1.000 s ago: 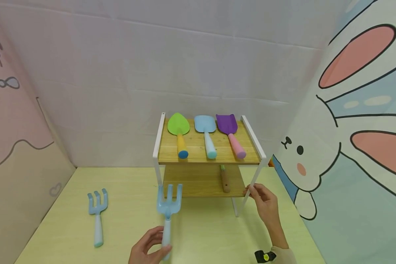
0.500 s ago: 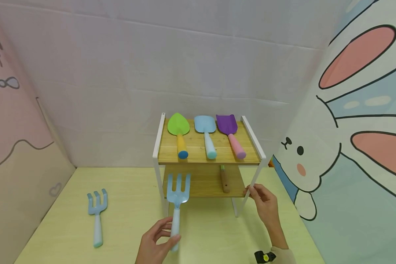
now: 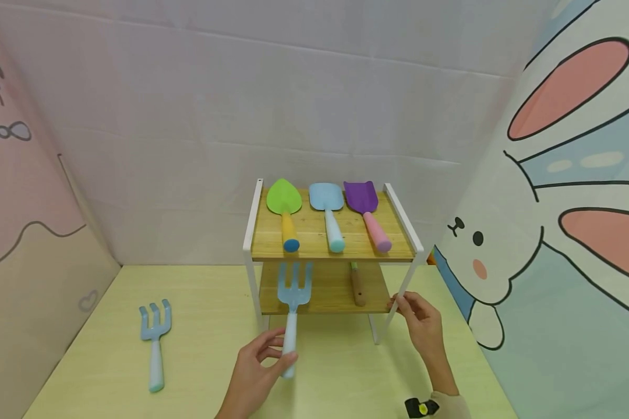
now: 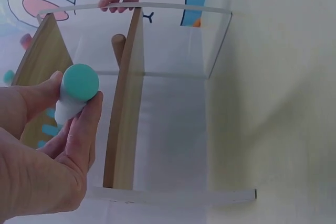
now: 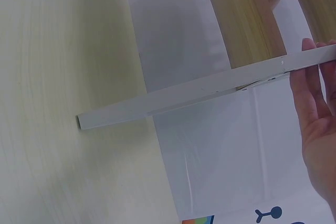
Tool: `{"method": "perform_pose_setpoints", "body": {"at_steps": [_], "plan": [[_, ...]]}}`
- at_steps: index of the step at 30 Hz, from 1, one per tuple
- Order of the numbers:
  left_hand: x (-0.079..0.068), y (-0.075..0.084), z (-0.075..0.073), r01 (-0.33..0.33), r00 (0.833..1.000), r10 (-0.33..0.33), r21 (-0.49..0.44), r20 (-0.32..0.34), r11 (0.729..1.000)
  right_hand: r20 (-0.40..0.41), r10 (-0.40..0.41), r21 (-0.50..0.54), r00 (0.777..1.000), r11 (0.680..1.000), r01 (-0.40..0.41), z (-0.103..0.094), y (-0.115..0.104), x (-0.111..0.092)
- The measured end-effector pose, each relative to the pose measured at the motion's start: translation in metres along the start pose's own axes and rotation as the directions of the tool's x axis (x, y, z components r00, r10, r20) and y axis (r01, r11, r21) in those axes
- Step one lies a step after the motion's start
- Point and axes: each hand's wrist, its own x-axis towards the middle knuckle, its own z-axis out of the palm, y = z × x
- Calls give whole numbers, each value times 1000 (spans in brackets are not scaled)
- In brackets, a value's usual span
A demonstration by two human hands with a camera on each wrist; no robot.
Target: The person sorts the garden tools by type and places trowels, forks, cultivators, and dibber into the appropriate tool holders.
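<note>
My left hand [image 3: 255, 372] pinches the handle of a light-blue garden fork [image 3: 294, 297] between thumb and fingers. The fork points away from me, its tines in front of the lower shelf [image 3: 322, 291] of a small two-tier rack. In the left wrist view the green butt of the fork [image 4: 80, 82] faces the camera, and most of its tines are hidden behind the hand. At the rack's right side, my right hand [image 3: 423, 326] grips the white front leg [image 5: 184, 91]. On the lower shelf lies a brown-handled tool [image 3: 357, 286], its head hidden under the top shelf.
The top shelf [image 3: 309, 238] carries a green trowel [image 3: 283, 199], a light-blue shovel [image 3: 325, 198] and a purple shovel [image 3: 361, 198]. Another light-blue tool, a hand rake [image 3: 156, 343] with bent tines, lies on the table [image 3: 204, 326] at left. A printed cloth [image 3: 582, 326] borders the right.
My left hand has carried the garden fork forward and to the right, from beside the rack's left leg to the front of the lower shelf. My right hand has stayed on the leg.
</note>
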Motion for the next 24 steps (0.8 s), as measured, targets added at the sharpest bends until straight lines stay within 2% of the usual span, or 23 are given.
{"method": "perform_pose_setpoints", "body": {"at_steps": [12,19,24], "plan": [[26,12,7,73,996,-72,-16,53,997,6,-3,4,1000,1000,3,-1,1,0],[38,15,9,48,996,-49,23,71,999,9,-1,6,1000,1000,1,-1,1,1],[46,19,12,68,995,-68,0,71,998,6,0,12,1000,1000,0,-1,3,0]]}}
